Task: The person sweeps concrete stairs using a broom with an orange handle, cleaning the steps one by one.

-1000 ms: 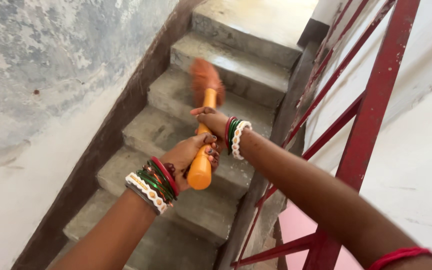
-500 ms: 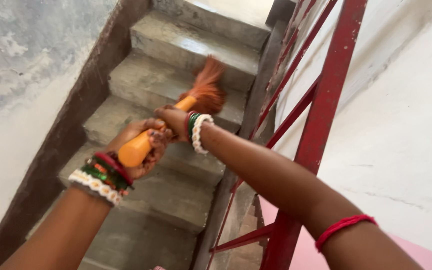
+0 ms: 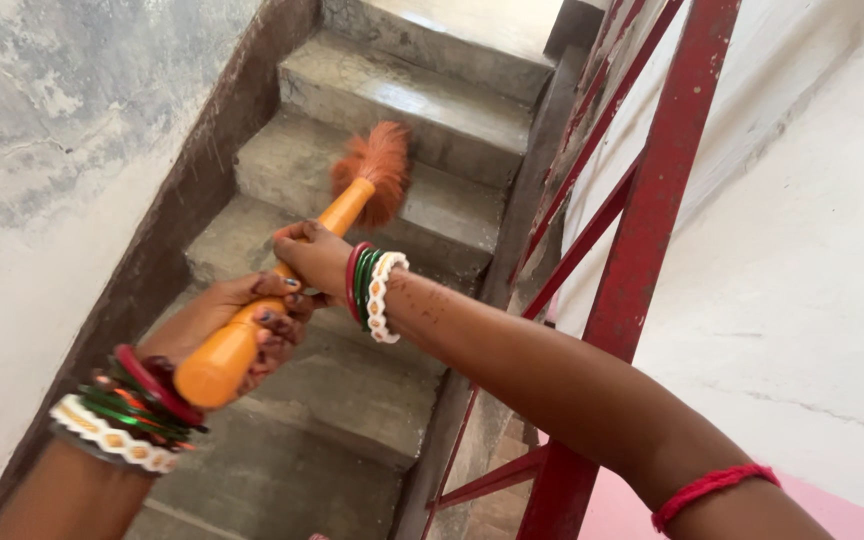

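Both hands clench the orange broom (image 3: 282, 290): left hand (image 3: 237, 325) nearer its butt, right hand (image 3: 312, 255) nearer the bristles (image 3: 377, 170), up-step.

One orange-handled broom (image 3: 282, 290) was present. Two hands were on it: the left hand (image 3: 232, 325) and the right hand (image 3: 312, 258). Two bangle stacks were counted, one per wrist. Five concrete steps (image 3: 412, 205) showed. One red railing (image 3: 652, 200) stood alongside.
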